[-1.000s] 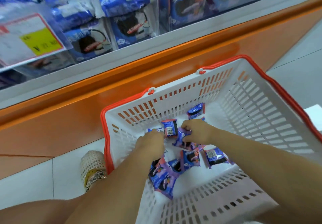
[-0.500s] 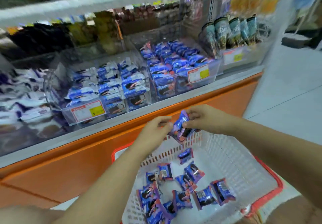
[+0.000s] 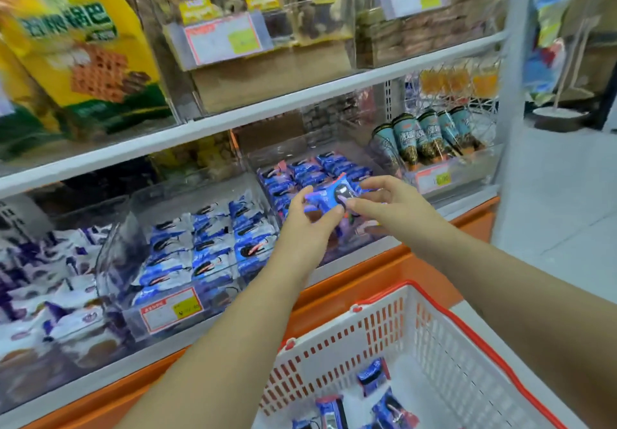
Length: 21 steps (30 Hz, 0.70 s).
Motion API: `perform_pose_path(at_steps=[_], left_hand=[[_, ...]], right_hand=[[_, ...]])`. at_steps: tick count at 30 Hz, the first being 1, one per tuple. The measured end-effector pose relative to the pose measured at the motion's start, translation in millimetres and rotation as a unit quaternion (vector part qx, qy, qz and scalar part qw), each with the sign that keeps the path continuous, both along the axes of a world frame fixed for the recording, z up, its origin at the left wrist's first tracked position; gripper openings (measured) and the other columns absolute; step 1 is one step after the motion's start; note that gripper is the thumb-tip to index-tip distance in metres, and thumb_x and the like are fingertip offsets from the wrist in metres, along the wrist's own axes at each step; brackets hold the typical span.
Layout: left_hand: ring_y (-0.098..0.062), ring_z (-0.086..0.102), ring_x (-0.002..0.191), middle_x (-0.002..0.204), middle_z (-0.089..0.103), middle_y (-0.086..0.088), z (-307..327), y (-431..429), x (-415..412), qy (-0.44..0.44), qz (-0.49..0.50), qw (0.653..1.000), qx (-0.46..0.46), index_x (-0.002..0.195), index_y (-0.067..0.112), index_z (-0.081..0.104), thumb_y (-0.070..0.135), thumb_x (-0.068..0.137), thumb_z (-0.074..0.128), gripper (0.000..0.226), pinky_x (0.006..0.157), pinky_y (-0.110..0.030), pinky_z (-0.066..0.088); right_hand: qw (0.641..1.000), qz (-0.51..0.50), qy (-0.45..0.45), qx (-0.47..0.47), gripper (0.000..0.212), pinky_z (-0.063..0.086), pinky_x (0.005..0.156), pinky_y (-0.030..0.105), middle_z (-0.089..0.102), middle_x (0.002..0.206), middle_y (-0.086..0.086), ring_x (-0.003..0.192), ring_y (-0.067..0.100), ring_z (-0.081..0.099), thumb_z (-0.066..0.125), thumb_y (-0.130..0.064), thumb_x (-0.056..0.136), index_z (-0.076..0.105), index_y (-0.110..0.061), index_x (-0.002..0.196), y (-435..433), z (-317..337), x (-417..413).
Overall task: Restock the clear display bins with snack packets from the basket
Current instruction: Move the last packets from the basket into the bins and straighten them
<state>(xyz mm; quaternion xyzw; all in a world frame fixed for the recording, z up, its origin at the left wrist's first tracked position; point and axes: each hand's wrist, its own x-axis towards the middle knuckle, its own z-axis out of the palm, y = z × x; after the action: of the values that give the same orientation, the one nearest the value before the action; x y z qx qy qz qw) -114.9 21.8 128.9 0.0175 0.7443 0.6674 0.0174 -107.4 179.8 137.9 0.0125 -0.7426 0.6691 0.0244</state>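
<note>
basket (image 3: 337, 358): nearest, low right. white slotted walls, red rim. a few blue snack packets (image 3: 372, 375) lie loose on its floor.

both forearms reach up and away from the basket toward the lower shelf.

left hand (image 3: 309, 225): fingers curled up around a small bunch of packets, thumb pressed across the top. a firm grip.

right hand (image 3: 390, 205): just beside the left one, nearly touching it. thumb and forefinger pinch the right end of the top packet (image 3: 330, 196); the lower fingers are loosely bent. edges are blurred, so the exact finger contact is hard to read.

held packet: blue with a dark round cookie print, shared between both hands, raised above the front part of a clear bin (image 3: 347, 148), not yet lying in it.

that bin: sits on the lower shelf above the orange base (image 3: 350, 295) and holds rows of dark blue packets (image 3: 310, 170) of the same look.

next bin to the left (image 3: 113, 261): clear, packed with blue-and-white packets (image 3: 213, 235), with a red-edged price label (image 3: 172, 310) on its front.

further left: white and purple packets (image 3: 43, 278), blurred.

right of the hands: teal cone-shaped snacks (image 3: 424, 135) standing tilted in another clear bin.

farthest, above the white shelf edge (image 3: 267, 108): a big yellow and green bag (image 3: 80, 45) and clear boxes of brown snacks (image 3: 300, 25), too smeared to read.
</note>
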Motion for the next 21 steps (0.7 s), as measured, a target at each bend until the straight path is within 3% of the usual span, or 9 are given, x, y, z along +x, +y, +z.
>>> perform_pose_path(at_steps=[2, 4, 6, 8, 10, 12, 14, 18, 21], left_hand=[[-0.02, 0.068, 0.103, 0.123, 0.065, -0.003, 3.0, 12.2, -9.7, -0.012, 0.031, 0.999, 0.038, 0.138, 0.04, 0.038, 0.037, 0.084, 0.074, 0.065, 0.09, -0.043, 0.057], [-0.021, 0.07, 0.102, 0.124, 0.065, -0.002, 4.8, 21.9, -24.8, -0.027, 0.035, 0.996, 0.077, 0.138, 0.037, 0.039, 0.038, 0.082, 0.075, 0.067, 0.088, -0.043, 0.058], [-0.018, 0.07, 0.099, 0.123, 0.065, -0.001, 13.1, 29.7, -35.8, -0.017, 0.017, 0.998, 0.053, 0.14, 0.033, 0.036, 0.035, 0.085, 0.073, 0.066, 0.087, -0.04, 0.058], [-0.014, 0.066, 0.1, 0.129, 0.058, 0.002, 23.4, 32.9, -47.5, 0.049, 0.005, 0.996, -0.069, 0.146, 0.033, 0.029, 0.034, 0.088, 0.071, 0.072, 0.085, -0.034, 0.056], [-0.012, 0.057, 0.112, 0.141, 0.043, 0.001, 32.4, 34.4, -60.9, 0.145, -0.006, 0.968, -0.206, 0.151, 0.034, 0.022, 0.028, 0.089, 0.069, 0.078, 0.089, -0.032, 0.052], [-0.014, 0.04, 0.135, 0.153, 0.028, 0.003, 38.1, 38.2, -74.4, 0.229, -0.055, 0.91, -0.341, 0.152, 0.032, 0.024, 0.023, 0.09, 0.068, 0.077, 0.109, -0.036, 0.039], [-0.019, 0.033, 0.141, 0.155, 0.029, 0.002, 39.3, 45.0, -90.2, 0.277, -0.109, 0.85, -0.435, 0.15, 0.027, 0.032, 0.021, 0.09, 0.068, 0.07, 0.115, -0.04, 0.032], [-0.021, 0.048, 0.126, 0.142, 0.045, -0.001, 33.6, 61.2, -104.6, 0.251, -0.117, 0.829, -0.485, 0.145, 0.025, 0.04, 0.023, 0.089, 0.068, 0.063, 0.102, -0.039, 0.043], [-0.023, 0.057, 0.105, 0.121, 0.058, 0.001, 24.8, 66.4, -111.3, 0.201, -0.086, 0.839, -0.498, 0.129, 0.025, 0.051, 0.032, 0.088, 0.068, 0.045, 0.089, -0.042, 0.05]], right_hand=[[0.996, 0.027, -0.045, -0.068, 0.047, 0.056, 0.089, 0.052, 0.063, 0.098, 0.006, 0.079, 0.019, 0.064, 0.077, -0.025, 0.082, 0.055, -0.01, 0.121, 3.6, 1.6, -8.3], [0.992, 0.041, -0.052, -0.107, 0.041, 0.059, 0.084, 0.043, 0.062, 0.093, 0.009, 0.068, 0.018, 0.063, 0.075, -0.02, 0.084, 0.055, -0.008, 0.118, 12.4, 7.5, -17.5], [0.993, 0.043, -0.03, -0.107, 0.033, 0.06, 0.074, 0.033, 0.063, 0.092, 0.009, 0.064, 0.013, 0.065, 0.073, -0.013, 0.085, 0.056, -0.009, 0.113, 24.6, 13.8, -28.7], [0.998, 0.013, -0.002, -0.068, 0.031, 0.059, 0.069, 0.03, 0.064, 0.095, 0.011, 0.065, 0.011, 0.065, 0.074, -0.01, 0.085, 0.058, -0.011, 0.111, 38.3, 18.7, -42.6], [0.999, -0.029, 0.017, -0.024, 0.035, 0.059, 0.077, 0.039, 0.065, 0.106, 0.019, 0.072, 0.019, 0.064, 0.075, -0.011, 0.084, 0.06, -0.014, 0.115, 51.0, 21.0, -57.0], [0.999, -0.041, 0.03, 0.017, 0.044, 0.055, 0.082, 0.043, 0.064, 0.109, 0.021, 0.075, 0.026, 0.062, 0.074, -0.012, 0.084, 0.056, -0.016, 0.124, 59.4, 21.5, -68.7], [0.996, -0.043, 0.037, 0.065, 0.057, 0.054, 0.075, 0.039, 0.064, 0.104, 0.012, 0.074, 0.026, 0.063, 0.074, -0.018, 0.084, 0.049, -0.02, 0.135, 64.7, 20.7, -77.9], [0.985, -0.046, 0.052, 0.157, 0.062, 0.048, 0.064, 0.029, 0.066, 0.098, 0.009, 0.074, 0.017, 0.062, 0.071, -0.027, 0.088, 0.039, -0.023, 0.141, 69.5, 12.2, -90.7], [0.977, -0.07, 0.08, 0.185, 0.057, 0.052, 0.087, 0.039, 0.064, 0.116, 0.009, 0.097, 0.022, 0.064, 0.068, -0.027, 0.09, 0.042, -0.02, 0.141, 72.2, 0.6, -100.7]])
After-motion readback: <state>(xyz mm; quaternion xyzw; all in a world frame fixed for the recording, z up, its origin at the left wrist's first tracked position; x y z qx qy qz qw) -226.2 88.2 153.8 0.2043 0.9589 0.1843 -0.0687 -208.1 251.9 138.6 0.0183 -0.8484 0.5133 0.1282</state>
